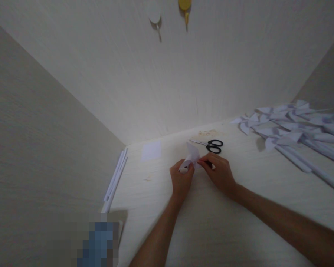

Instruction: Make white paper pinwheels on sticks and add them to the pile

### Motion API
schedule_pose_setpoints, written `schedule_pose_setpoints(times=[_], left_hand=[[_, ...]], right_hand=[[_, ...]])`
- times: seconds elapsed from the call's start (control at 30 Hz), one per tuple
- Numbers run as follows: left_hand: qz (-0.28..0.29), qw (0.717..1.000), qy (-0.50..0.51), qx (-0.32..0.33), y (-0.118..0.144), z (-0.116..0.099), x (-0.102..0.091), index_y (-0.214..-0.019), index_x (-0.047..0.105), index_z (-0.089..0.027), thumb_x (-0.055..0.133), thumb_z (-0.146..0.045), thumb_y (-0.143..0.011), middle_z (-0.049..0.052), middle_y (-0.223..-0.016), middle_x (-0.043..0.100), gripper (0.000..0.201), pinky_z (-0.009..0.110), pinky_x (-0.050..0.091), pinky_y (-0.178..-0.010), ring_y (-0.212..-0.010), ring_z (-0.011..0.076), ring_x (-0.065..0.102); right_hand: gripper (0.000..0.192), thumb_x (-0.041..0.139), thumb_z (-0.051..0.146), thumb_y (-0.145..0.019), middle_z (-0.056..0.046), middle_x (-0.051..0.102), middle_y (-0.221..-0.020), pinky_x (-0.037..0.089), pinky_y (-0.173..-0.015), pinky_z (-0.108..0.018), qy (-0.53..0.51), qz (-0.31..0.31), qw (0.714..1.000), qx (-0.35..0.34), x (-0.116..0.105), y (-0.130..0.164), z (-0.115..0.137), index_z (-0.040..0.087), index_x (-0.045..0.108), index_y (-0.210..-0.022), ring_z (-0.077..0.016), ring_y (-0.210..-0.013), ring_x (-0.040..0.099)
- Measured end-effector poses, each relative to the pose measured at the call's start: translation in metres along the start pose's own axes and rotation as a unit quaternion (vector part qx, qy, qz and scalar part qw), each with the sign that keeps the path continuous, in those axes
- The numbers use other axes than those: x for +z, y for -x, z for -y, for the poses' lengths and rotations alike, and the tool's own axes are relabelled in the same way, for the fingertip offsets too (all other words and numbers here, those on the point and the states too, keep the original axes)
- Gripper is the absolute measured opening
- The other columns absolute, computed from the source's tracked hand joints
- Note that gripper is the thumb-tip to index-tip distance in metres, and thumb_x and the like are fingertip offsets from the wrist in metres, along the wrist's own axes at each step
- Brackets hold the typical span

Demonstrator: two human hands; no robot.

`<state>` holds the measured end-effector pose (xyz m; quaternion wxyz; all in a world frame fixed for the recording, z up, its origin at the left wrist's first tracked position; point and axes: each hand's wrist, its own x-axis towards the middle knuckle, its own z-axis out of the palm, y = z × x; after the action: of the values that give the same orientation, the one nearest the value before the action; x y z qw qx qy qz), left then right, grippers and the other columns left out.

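Note:
My left hand (181, 181) is closed on a white paper pinwheel (193, 151), whose curled blades rise above the thumb and fingers. At the pinwheel's right side, my right hand (218, 171) is closed in a pinch, its thumb and forefinger close to the paper. Whatever lies between those fingertips is too small to make out. Just beyond my right hand, scissors (213, 146) with black handles rest on the pale table, their blades pointing left.
A square sheet of white paper (151, 151) lies at the back left. White paper tubes (117, 174) line the left wall. Finished-looking pinwheels on sticks (292, 128) are heaped at the right. Small light-brown bits (208, 132) lie near the back wall, below two hooks (185, 5).

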<state>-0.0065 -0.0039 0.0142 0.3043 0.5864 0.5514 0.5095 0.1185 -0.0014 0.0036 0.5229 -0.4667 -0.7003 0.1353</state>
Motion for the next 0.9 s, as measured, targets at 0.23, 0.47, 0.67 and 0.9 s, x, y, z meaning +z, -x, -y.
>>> schedule_pose_setpoints(times=[0.23, 0.47, 0.67, 0.9], left_hand=[[-0.006, 1.0, -0.002, -0.007, -0.001, 0.004, 0.002, -0.061, 0.06, -0.012, 0.051, -0.021, -0.065, 0.001, -0.055, 0.056, 0.013, 0.022, 0.041, -0.054, -0.054, 0.0114, 0.051], [-0.007, 1.0, 0.012, -0.008, -0.001, 0.005, 0.0, -0.062, 0.06, -0.012, 0.05, -0.021, -0.066, 0.001, -0.056, 0.056, 0.014, 0.022, 0.04, -0.053, -0.055, 0.0116, 0.051], [-0.015, 1.0, 0.005, -0.004, -0.002, 0.006, 0.0, -0.064, 0.061, -0.013, 0.049, -0.021, -0.066, 0.001, -0.058, 0.057, 0.015, 0.022, 0.041, -0.055, -0.056, 0.0116, 0.051], [-0.011, 1.0, 0.008, -0.009, -0.002, 0.004, 0.0, -0.065, 0.063, -0.013, 0.048, -0.021, -0.066, 0.0, -0.058, 0.057, 0.016, 0.021, 0.039, -0.053, -0.056, 0.0115, 0.05]], right_hand=[[0.011, 0.053, 0.019, -0.074, -0.001, 0.055, -0.06, 0.04, -0.055, -0.024, -0.009, -0.004, 1.0, 0.014, 0.0, -0.002, -0.001, 0.018, 0.055, -0.064, -0.0124, -0.057, 0.05], [0.01, 0.054, 0.018, -0.073, 0.0, 0.054, -0.059, 0.038, -0.052, -0.023, -0.021, 0.009, 0.999, 0.044, 0.0, -0.004, -0.003, 0.017, 0.056, -0.062, -0.0115, -0.055, 0.048], [0.011, 0.054, 0.021, -0.072, 0.001, 0.054, -0.057, 0.037, -0.049, -0.022, -0.041, -0.002, 0.995, 0.088, 0.001, -0.005, -0.007, 0.017, 0.056, -0.062, -0.0109, -0.052, 0.047], [0.012, 0.053, 0.024, -0.072, 0.0, 0.054, -0.057, 0.038, -0.049, -0.022, -0.057, 0.009, 0.994, 0.091, 0.002, -0.004, -0.01, 0.018, 0.055, -0.062, -0.0114, -0.052, 0.048]])
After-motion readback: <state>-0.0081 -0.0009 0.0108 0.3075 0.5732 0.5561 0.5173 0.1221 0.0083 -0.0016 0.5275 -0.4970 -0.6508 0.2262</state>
